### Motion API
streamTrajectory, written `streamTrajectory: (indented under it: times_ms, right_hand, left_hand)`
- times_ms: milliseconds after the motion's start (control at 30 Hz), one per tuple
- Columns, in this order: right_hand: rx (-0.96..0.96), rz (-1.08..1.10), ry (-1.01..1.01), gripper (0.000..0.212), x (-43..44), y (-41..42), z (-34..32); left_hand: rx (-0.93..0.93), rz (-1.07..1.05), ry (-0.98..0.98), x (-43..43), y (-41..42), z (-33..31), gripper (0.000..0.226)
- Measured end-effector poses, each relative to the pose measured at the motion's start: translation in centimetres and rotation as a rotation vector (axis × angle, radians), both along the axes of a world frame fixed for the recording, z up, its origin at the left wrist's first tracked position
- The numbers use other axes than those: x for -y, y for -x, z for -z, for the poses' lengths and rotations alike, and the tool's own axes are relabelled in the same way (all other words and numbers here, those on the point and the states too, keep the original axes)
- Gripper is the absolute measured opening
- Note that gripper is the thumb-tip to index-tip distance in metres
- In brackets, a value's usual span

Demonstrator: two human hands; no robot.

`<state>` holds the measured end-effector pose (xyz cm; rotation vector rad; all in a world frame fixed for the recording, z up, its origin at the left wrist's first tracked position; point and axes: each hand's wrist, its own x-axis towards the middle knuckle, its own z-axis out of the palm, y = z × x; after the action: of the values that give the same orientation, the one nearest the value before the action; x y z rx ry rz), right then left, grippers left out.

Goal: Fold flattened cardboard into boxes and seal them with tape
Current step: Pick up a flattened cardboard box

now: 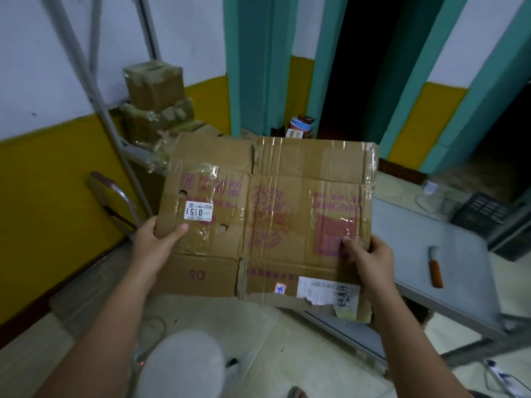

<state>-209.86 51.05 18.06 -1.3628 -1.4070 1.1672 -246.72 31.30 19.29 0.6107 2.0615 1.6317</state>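
I hold a flattened brown cardboard box (267, 214) up in front of me, above the floor. It carries red print, old clear tape, a white "0151" label and a torn shipping label at its lower right. My left hand (156, 242) grips its left edge, thumb on the front face. My right hand (366, 258) grips its right edge, thumb pressed on the red printed square. The flaps lie flat, in line with the panels.
A grey folding table (425, 254) stands to the right, with an orange-handled knife (435, 268) on it. Taped boxes (156, 104) are stacked on a metal frame at the back left. A dark crate (479, 211) sits at the far right. My knee shows at the bottom.
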Motion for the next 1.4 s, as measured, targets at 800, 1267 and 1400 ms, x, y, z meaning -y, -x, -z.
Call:
streamTrajectory:
  times_ms: [800,1267,1400]
  right_hand:
    - [0.019,0.36,0.122,0.021,-24.6,-18.2,0.9]
    - [0.243,0.372,0.272,0.023,-33.3,-5.6,6.9]
    - [0.271,0.424,0.316,0.016,-32.6,-3.9,9.2]
  left_hand:
    - [-0.035,0.475,0.1,-39.7,-12.9,0.7,0.024]
    - [-0.014,0.593,0.285,-50.9,1.6,8.7,0.033]
    - [0.006,0.647,0.313,-52.0,3.3,11.1,0.036]
